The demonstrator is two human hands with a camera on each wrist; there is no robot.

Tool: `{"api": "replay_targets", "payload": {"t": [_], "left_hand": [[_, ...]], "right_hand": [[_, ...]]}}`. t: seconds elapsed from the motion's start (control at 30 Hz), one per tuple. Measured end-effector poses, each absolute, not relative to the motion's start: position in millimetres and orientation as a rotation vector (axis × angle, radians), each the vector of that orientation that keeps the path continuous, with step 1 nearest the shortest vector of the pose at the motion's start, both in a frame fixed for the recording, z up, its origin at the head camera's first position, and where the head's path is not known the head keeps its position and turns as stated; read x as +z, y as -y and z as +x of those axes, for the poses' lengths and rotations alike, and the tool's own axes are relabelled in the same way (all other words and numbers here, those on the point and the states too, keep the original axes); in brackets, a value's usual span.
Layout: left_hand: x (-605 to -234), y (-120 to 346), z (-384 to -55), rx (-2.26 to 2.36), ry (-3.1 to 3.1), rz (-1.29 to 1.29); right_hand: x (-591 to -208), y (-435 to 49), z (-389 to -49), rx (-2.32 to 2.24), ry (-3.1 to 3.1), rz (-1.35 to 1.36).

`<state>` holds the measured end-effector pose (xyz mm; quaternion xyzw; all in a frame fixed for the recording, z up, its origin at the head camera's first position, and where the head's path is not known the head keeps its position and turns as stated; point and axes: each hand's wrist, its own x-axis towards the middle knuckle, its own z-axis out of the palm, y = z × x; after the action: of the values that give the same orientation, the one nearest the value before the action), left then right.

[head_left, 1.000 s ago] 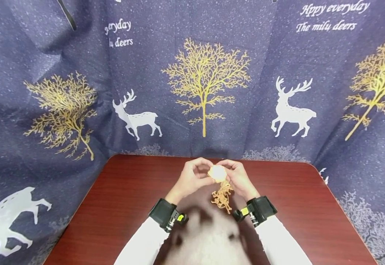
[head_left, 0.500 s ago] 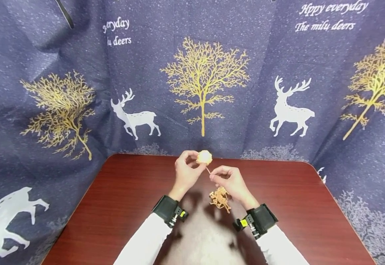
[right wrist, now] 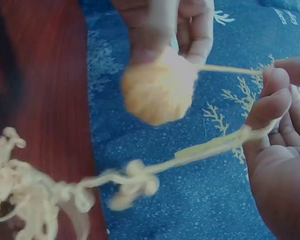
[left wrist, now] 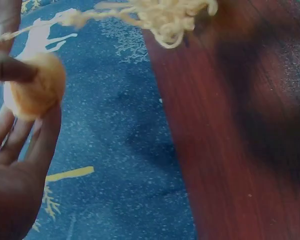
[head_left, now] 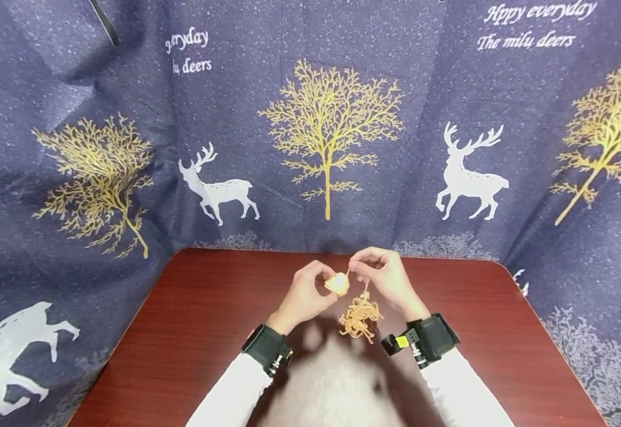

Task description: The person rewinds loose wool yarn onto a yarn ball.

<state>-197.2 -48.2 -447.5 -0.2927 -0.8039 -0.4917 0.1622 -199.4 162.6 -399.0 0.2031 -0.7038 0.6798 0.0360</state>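
A small ball of pale orange yarn [head_left: 338, 284] is held between the thumb and fingers of my left hand [head_left: 306, 295], above the far half of the table. My right hand [head_left: 387, 277], a little higher and to the right, pinches the strand of yarn [right wrist: 230, 69] that runs taut from the ball. From beneath that hand a loose tangle of the same yarn [head_left: 360, 317] hangs, with small loops and knots along it. In the left wrist view the ball [left wrist: 36, 87] shows between thumb and fingertips.
The reddish-brown wooden table [head_left: 209, 332] lies beneath both hands. A dark blue curtain [head_left: 289, 118] printed with deer and trees hangs right behind the table's far edge. Black wrist straps with cameras [head_left: 433, 338] sit on both wrists.
The ball moved right and away, then left, and is now lower and nearer. My right hand has risen with the strand, and the tangle hangs more freely beneath it.
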Motion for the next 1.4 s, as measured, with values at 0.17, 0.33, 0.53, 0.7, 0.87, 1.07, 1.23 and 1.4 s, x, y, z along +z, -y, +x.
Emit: {"api": "replay_targets", "payload": {"t": [0.17,0.33,0.53,0.7,0.87,1.07,1.23,1.4], "left_hand": [[-437.2,44.9,-187.4,-1.529,2.387,-1.045],[-424.1,41.3,-180.0,-1.707,2.332,-1.155],[-409.7,38.2,-179.8,-2.005,2.042,-1.165],[-403.8,36.8,-185.1,-2.049,1.856,-1.016],[-402.3,34.9,-190.0,-2.056,1.789,-0.715],[-412.4,32.7,-199.4,-1.891,1.828,-0.475],[-429.8,36.1,-204.5,-1.675,1.952,-0.502],[-444.5,41.3,-204.4,-1.436,2.136,-0.623]], "right_hand": [[-397.3,-165.3,-207.1,2.227,2.090,0.597],[-404.6,-166.0,-213.4,2.396,2.001,0.525],[-424.8,-164.2,-215.0,2.508,1.981,0.456],[-437.6,-159.2,-210.0,2.490,2.029,0.461],[-439.7,-151.8,-199.5,2.290,2.166,0.510],[-430.3,-145.3,-186.8,2.020,2.298,0.625],[-419.7,-146.7,-184.3,1.889,2.353,0.607],[-413.1,-155.2,-187.4,1.918,2.321,0.616]]}}
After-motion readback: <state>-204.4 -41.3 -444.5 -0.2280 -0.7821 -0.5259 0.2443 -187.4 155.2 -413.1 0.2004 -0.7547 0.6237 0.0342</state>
